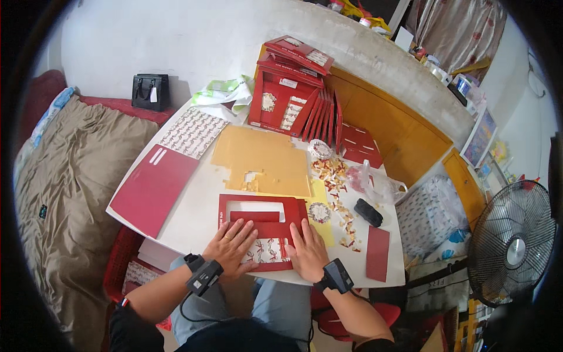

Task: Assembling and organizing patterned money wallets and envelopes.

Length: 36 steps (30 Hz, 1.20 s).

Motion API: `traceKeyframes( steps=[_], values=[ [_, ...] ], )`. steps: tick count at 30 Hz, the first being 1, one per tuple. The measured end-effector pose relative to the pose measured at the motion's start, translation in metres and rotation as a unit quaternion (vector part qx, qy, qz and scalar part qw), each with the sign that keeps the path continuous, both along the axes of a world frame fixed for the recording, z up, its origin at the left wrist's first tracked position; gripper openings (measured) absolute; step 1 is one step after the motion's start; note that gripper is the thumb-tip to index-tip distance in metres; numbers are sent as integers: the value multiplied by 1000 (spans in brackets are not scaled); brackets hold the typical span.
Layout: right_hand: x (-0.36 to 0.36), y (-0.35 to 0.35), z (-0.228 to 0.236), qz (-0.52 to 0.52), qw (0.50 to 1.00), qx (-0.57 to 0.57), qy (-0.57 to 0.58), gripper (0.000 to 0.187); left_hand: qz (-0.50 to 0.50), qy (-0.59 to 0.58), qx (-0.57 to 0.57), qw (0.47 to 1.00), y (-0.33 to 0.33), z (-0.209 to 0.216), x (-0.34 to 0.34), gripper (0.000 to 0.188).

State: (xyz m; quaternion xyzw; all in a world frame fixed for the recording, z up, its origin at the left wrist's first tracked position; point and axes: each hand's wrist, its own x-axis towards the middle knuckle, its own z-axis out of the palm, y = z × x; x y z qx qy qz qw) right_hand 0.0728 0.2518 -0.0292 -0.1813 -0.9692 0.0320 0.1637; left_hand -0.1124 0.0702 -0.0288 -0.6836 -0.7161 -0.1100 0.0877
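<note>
A red printed card panel [293, 210] with a white cut-out area and a strip of patterned paper [267, 251] lies at the table's near edge. My left hand [237, 246] rests flat on its left part, fingers spread. On its right edge, my right hand [307, 252] lies palm down with fingers stretched out. Neither hand grips anything. Just beyond the panel is a tan sheet [264, 155] with ragged edges. A round patterned cut-out [319, 212] sits on yellow paper right of the panel.
Red card boxes [287, 97] are stacked at the back. Small paper scraps [331, 176], a clear plastic bag [378, 188], a black object [368, 212] and a red card strip [377, 253] lie on the right. A large red sheet [153, 189] lies left; a fan [515, 252] stands right.
</note>
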Motion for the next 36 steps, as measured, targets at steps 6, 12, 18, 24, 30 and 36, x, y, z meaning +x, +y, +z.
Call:
traceKeyframes(
  steps=[6, 12, 18, 24, 30, 36],
  values=[
    [-24, -21, 13, 41, 998, 30, -32, 74, -9, -14, -17, 1000, 0, 7, 0, 77],
    [-32, -19, 10, 58, 996, 14, -61, 74, -37, -97, 34, 994, -3, 14, -10, 69],
    [-55, 0, 45, 143, 989, -3, -26, 65, -58, -176, 17, 983, 22, 33, -47, 63],
    [-74, -7, 35, 184, 981, 38, -57, 62, -44, -126, -43, 990, 32, 32, -40, 55],
    [-70, 1, 25, 189, 979, 50, -61, 64, -24, -115, -62, 991, 26, 28, -36, 61],
    [-71, 0, 21, 190, 974, 73, -96, 67, -10, -79, -21, 997, 17, 2, -33, 57]
  ],
)
